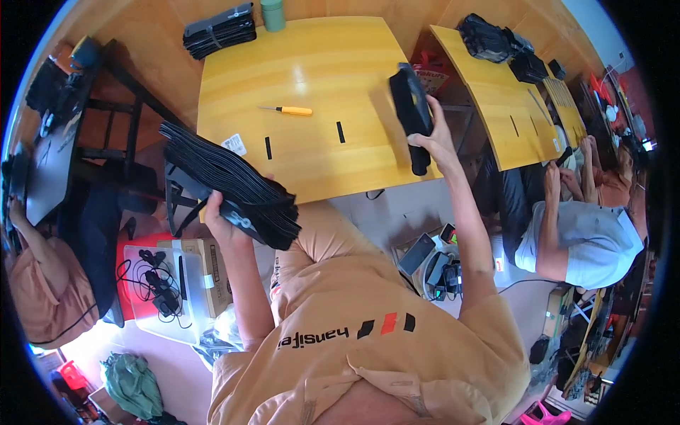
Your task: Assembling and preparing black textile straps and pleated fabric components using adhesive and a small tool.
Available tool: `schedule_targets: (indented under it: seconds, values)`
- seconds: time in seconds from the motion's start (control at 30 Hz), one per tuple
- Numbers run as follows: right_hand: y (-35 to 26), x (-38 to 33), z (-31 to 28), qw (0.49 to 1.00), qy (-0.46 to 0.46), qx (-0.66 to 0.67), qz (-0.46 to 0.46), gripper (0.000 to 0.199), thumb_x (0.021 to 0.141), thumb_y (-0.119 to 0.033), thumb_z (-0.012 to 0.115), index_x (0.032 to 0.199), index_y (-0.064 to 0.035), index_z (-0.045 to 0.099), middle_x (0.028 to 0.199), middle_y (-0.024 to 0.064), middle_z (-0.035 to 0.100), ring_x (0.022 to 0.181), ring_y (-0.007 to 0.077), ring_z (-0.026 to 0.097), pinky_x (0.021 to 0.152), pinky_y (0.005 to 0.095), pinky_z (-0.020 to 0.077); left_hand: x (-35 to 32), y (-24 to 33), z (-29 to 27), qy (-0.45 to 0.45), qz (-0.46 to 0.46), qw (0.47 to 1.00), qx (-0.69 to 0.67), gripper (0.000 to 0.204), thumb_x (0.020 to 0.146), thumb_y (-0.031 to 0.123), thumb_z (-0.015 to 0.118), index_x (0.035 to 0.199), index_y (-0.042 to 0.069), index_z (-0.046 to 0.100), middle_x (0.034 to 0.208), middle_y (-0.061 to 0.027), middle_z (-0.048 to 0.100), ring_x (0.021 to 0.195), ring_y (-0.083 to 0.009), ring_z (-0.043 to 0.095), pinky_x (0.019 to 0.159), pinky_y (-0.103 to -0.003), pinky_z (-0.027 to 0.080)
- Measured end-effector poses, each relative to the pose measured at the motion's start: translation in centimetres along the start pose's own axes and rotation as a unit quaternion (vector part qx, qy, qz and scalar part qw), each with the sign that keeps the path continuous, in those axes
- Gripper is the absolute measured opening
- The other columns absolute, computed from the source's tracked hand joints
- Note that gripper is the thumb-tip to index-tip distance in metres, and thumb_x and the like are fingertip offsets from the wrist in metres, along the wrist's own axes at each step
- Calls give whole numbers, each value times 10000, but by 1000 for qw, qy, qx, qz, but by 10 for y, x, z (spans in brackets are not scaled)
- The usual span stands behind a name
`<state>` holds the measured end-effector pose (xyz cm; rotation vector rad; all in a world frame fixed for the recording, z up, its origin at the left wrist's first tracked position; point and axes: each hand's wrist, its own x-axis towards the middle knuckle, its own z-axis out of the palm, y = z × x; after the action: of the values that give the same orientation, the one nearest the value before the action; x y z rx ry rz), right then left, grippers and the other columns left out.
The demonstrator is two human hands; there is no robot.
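My left hand (pixel 221 221) grips a thick stack of flat black items (pixel 227 180) with a loose strap hanging under it, held over the left front corner of the yellow table (pixel 319 64). My right hand (pixel 433 139) holds a smaller black bundle (pixel 412 108) upright at the table's right edge. A screwdriver with a yellow handle (pixel 289 110) lies on the tabletop between the two hands, nearer the far side. A white tag (pixel 234 144) lies near the left stack.
Another black stack (pixel 219 30) and a green cup (pixel 273 14) sit at the table's far edge. To the right, a second yellow table (pixel 496 106) carries black items, and a seated person (pixel 574 234) works there. A box with cables (pixel 166 283) stands at lower left.
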<state>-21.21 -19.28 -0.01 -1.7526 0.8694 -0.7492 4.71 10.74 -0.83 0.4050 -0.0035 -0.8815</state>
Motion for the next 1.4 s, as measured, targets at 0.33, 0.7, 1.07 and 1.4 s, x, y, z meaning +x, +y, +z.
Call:
schedule_targets:
  seconds: [0.33,0.7,1.07,1.4]
  values:
    - [65,66,-27,964,-147,-223,-3,734,733,-321,660,1352,-64,359,1151,216,445,1116,317,445,982,346,338,-27,-18,-4,23,-56,997,57,542,687,170,630,1171,-34,499,1126,-212,566,1035,-386,537,964,-527,376]
    - [51,46,-4,905,-47,-420,-38,896,618,-144,686,1378,-52,220,1176,220,433,1101,373,440,971,389,363,-27,-35,2,-21,-131,991,1,500,693,84,624,1158,-54,501,1116,-218,571,1026,-419,539,957,-570,370]
    - [38,40,-2,872,28,-480,-95,793,664,-312,725,1335,-112,353,1188,193,444,1105,350,456,942,417,382,-24,-52,8,42,-171,984,-5,362,728,-4,615,1084,-33,558,1030,-176,616,951,-290,609,890,-399,482]
    - [-93,-60,108,935,-315,156,31,660,760,-201,681,1326,-60,374,1097,101,520,1013,158,507,853,288,422,-24,-66,27,3,-186,969,162,320,755,17,635,1067,-10,569,995,-113,626,896,-214,620,837,-342,503]
